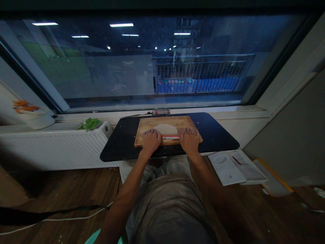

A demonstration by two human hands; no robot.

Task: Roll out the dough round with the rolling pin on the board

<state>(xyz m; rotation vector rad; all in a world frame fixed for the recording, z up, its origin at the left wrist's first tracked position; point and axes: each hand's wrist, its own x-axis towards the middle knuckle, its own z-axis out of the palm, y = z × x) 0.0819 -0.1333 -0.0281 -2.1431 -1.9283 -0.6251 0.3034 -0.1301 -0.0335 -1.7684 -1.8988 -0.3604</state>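
Note:
A flat, pale, rounded sheet of dough [165, 129] lies on a wooden cutting board [144, 123]. Across its near edge runs a rolling pin [171, 137], whose visible middle is white and red. My left hand [151, 139] is closed around the pin's left end, over the board's near left part. At the right end, my right hand [189, 139] grips it the same way. Both ends of the pin are hidden under my fingers.
The board rests on a dark table [215, 137] against the windowsill. A white radiator [76, 150] with green leaves [91, 123] on top stands left, beside a white pot [38, 119]. An opened white box [228, 166] lies low at the right. A pale cable [76, 218] crosses the floor.

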